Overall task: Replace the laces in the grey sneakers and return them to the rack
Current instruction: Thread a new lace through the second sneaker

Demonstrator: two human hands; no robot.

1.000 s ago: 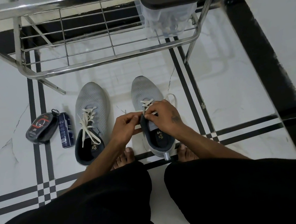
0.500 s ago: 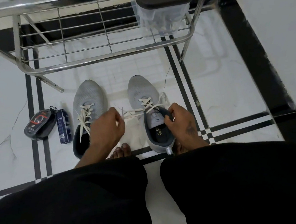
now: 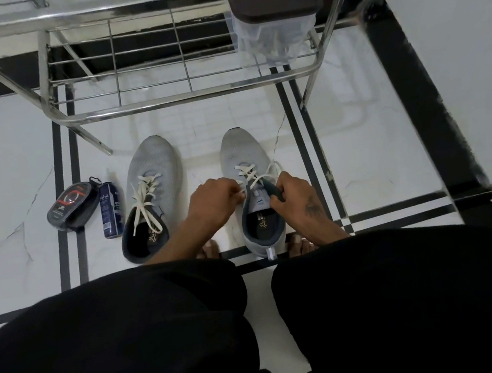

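Two grey sneakers stand side by side on the white floor, toes pointing at the metal rack [image 3: 186, 97]. The left sneaker [image 3: 152, 169] has a cream lace threaded loosely, its ends lying over the opening. The right sneaker [image 3: 242, 153] has a cream lace [image 3: 247, 171] crossed through its front eyelets. My left hand [image 3: 213, 205] pinches one lace end at the shoe's left side. My right hand [image 3: 295, 194] grips the dark collar on the shoe's right side, with the other lace strand running to it.
A dark shoe-polish case [image 3: 69, 206] and a blue spray can [image 3: 111, 214] lie left of the sneakers. A clear lidded container [image 3: 273, 28] sits on the rack's lower shelf. A black floor border and a white wall lie to the right. My knees fill the foreground.
From together at the tongue, my hands drew apart pulling the lace taut, then came back in to the right sneaker's sides. The head camera has shifted slightly.
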